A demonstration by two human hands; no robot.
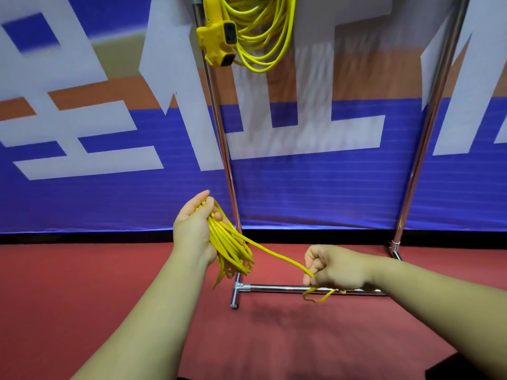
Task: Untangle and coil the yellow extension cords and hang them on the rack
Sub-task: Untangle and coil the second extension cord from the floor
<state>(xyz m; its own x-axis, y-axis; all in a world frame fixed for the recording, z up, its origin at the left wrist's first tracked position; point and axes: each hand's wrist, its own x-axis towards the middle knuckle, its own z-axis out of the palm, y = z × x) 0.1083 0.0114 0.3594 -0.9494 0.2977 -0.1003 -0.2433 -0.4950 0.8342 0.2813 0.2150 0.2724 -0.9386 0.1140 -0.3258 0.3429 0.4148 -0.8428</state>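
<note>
We are mid-coil: our left hand [193,231] grips the gathered loops of the yellow cord [229,249] before the rack [219,127]'s left post; our right hand [333,267] pinches the free run. Next, feed another loop leftward.

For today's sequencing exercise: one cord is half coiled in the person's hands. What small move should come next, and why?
Probably bring the right hand up to the left hand to lay another loop on the coil: a strand runs between them and a loose tail hangs below.
</note>
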